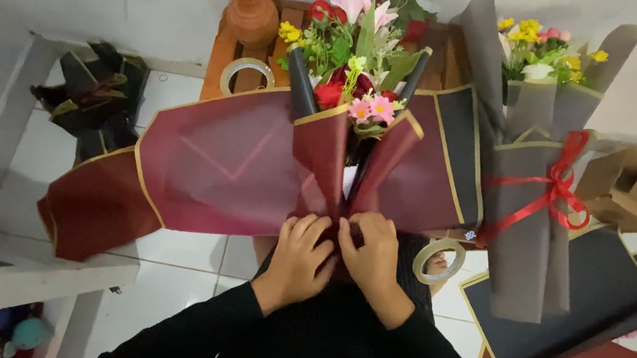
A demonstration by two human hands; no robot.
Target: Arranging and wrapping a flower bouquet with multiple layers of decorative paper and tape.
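Both hands are gathered low at the neck of the bouquet (352, 84), where the maroon wrapping paper (229, 162) pinches in under the flowers. The left hand (299, 255) is clenched around the bunched paper from its side, and the right hand (370, 257) grips the same gather from the other, fingers curled in and the two thumbs nearly touching. The bouquet stands upright between the person's knees, its pink and red blooms fanning out above a gold-edged fold, with the rest of the sheet spreading wide to the left over the white tiled floor (183, 256).

To do this pinch well, I'd say the grip should stay tight and low so the stems don't slip, and the two front flaps should be kept even before anything is fastened. A roll of tape (438, 261) lies just beside the right hand, close enough to reach without loosening the hold. A finished grey bouquet with a red ribbon (536, 193) leans to the right, well apart
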